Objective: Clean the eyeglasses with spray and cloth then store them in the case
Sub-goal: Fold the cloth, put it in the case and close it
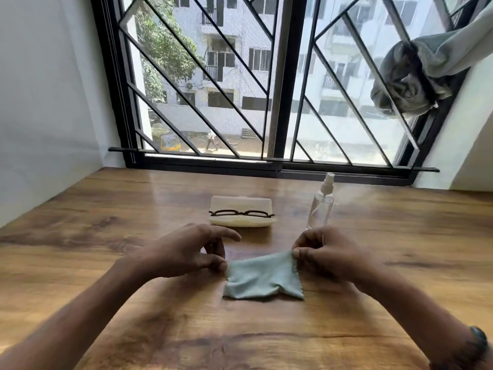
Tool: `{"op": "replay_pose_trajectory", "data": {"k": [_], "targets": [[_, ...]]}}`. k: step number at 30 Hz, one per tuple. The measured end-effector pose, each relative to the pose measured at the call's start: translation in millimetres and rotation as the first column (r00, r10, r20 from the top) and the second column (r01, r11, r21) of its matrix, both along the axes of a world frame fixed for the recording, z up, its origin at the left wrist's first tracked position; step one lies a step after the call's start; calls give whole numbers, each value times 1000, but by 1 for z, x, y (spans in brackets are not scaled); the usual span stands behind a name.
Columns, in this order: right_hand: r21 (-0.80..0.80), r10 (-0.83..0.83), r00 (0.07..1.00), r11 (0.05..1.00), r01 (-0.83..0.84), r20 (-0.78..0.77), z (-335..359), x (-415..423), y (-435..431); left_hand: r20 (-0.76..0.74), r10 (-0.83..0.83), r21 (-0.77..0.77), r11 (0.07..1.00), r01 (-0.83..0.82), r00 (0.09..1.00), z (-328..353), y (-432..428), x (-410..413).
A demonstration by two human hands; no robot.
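A pale green cleaning cloth (262,279) hangs stretched between my two hands just above the wooden table (106,222). My left hand (186,252) pinches its left corner and my right hand (326,253) pinches its right corner. Behind the hands, dark-framed eyeglasses (241,213) lie across an open cream case (241,205). A clear spray bottle (321,202) with a white nozzle stands upright to the right of the case, just beyond my right hand.
A black-framed window with a diagonal grille (280,89) runs along the table's far edge. A grey curtain (416,76) is knotted at the upper right. White walls close in on both sides.
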State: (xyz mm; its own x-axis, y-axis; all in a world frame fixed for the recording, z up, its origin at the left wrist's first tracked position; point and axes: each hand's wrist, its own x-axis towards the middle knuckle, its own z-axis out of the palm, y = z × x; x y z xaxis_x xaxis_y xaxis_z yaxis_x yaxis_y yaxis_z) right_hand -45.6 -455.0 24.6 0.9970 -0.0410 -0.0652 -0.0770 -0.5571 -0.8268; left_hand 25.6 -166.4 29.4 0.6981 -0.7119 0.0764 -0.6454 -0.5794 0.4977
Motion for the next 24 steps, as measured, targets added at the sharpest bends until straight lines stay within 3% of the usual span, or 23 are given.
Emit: {"op": "replay_pose_trajectory", "data": {"k": [2,4,7,9,12,17,24], "targets": [[-102,-16,998,995,22,63,-1,0,5,37,21,23,1000,-22,999,1,0,0],[-157,-25,991,987,45,130,0,-2,6,165,70,25,997,-76,984,-4,1,-4],[-271,-46,970,956,112,239,0,-12,4,301,188,-132,979,-154,935,-14,1,-27],[-285,-26,970,954,96,241,-3,-21,2,233,228,-214,960,-179,946,-20,-1,-46],[-281,49,993,960,-16,109,-7,-31,3,114,252,-211,951,-225,961,-28,-1,-59],[-331,95,995,940,-82,23,-7,-29,2,75,261,-104,962,-253,963,-29,0,-64],[-240,154,985,956,-167,-74,0,-31,-9,39,259,-65,964,-257,965,-27,6,-61]]}}
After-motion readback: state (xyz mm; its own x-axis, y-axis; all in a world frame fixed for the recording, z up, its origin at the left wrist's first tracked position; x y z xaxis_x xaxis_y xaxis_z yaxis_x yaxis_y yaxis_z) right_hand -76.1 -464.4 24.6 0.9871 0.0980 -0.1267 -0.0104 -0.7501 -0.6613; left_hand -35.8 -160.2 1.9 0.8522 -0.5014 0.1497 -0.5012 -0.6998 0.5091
